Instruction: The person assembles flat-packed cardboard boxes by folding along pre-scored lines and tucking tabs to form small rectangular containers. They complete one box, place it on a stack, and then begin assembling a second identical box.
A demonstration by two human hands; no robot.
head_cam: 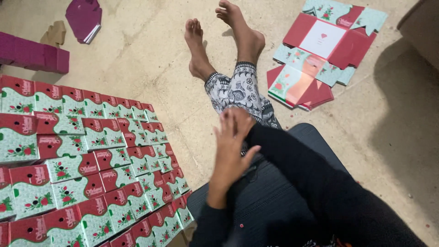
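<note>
My left hand (pixel 231 151) is raised in front of me over my lap, its back toward the camera, fingers slightly spread and thumb out to the right. It holds nothing. My right hand (pixel 243 120) is pressed against its far side and mostly hidden; only a blurred edge shows beyond the black sleeve (pixel 311 174). A large block of folded red and mint-green flower-print boxes (pixel 87 169) stands in tight rows just left of my hands. A pile of flat unfolded cartons (pixel 320 55) of the same print lies on the floor past my legs, at the upper right.
My bare feet (pixel 219 41) and patterned trouser legs stretch forward on the beige floor. I sit on a dark cushion (pixel 274 201). A magenta box row (pixel 32 55), magenta flat sheets (pixel 84 18) and a cardboard scrap (pixel 55 33) lie at the upper left.
</note>
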